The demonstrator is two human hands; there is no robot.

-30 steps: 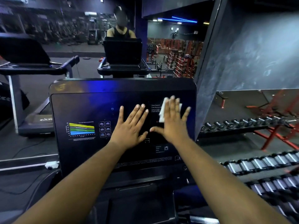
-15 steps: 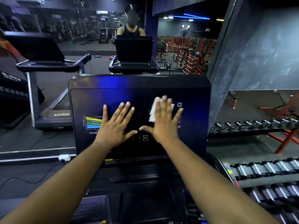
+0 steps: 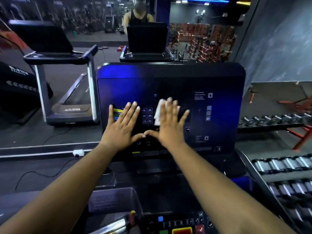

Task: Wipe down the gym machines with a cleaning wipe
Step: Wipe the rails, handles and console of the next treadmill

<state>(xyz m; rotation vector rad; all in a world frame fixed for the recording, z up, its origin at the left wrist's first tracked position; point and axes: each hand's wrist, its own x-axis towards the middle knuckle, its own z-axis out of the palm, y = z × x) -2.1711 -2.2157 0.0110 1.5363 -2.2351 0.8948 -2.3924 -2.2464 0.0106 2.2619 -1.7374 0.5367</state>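
Observation:
A treadmill's dark glossy console screen [image 3: 219,85] stands upright in front of me, lit blue at its upper left. My right hand [image 3: 168,125] lies flat on the screen's middle with straight, spread fingers, pressing a white cleaning wipe [image 3: 158,112] against it; the wipe sticks out past the fingers at the left. My left hand [image 3: 121,125] rests flat on the screen just left of it, fingers spread, covering part of a coloured chart. The two thumbs nearly touch.
Below the screen lies the treadmill's button panel [image 3: 182,223] and a grey tray [image 3: 114,200]. Dumbbell racks [image 3: 287,166] run along the right. A mirror ahead reflects another treadmill [image 3: 67,81] and a person [image 3: 138,16]. A cable [image 3: 42,174] crosses the floor at the left.
Both hands have slid left across the screen with the wipe under the right one, and lie lower on it. My view has tilted down, showing the button panel.

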